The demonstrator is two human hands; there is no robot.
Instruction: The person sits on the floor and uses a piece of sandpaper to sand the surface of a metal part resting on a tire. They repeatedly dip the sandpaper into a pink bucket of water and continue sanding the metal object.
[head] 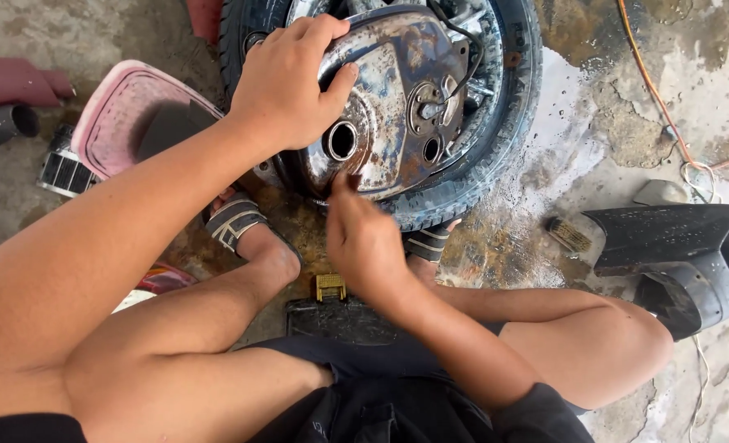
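I look straight down over bare knees at a rusty metal tank lying on a black tyre that rests flat on the wet concrete floor. The tank sits at about twelve o'clock in my view, just beyond the feet. Its surface is blotched brown and blue-grey, with a round open hole near its lower left and a smaller fitting with a black cable at its right.

My left hand lies over the upper left edge of the tank, fingers curled round the rim and thumb pressed on the face, so it is clamped on the tank. My right hand is at six o'clock from the tank, fingers drawn together with the tips touching the lower rim; the hand is blurred and I cannot tell whether it pinches anything.

Both feet wear striped sandals, tucked against the near side of the tyre. A small brass-coloured clip sits on a dark flat piece between the legs, near the right wrist.

At nine o'clock a pink plastic basket leans on the floor. At three o'clock lies a black plastic fairing, with a small brush just beside it. An orange cable runs across the floor at two o'clock.
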